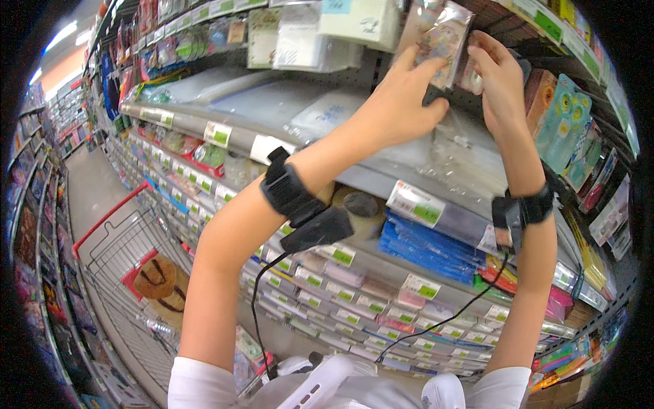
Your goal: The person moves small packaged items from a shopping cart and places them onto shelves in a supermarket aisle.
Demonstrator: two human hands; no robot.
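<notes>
My left hand (409, 105) reaches up to a hanging clear packet with a printed cartoon pattern (445, 48). Its fingertips lie against the packet's front, and the thumb stands apart below. Just right of the packet is my right hand (499, 84), its fingers bent beside a smaller pinkish pack (469, 76). Whether those fingers grip the pack is hidden by blur and overlap. Each wrist wears a black strap with a module; the left wrist strap (291, 191) has a cable running down. Below the hands, clear plastic packets (454, 143) lie on a grey shelf (352, 174).
White boxed packs (357, 23) hang left of the hands, and teal packs (564, 128) hang at right. Blue plastic packets (429, 248) fill a lower shelf. A wire shopping cart (110, 255) with a red handle holds a brown bag (161, 281) at lower left.
</notes>
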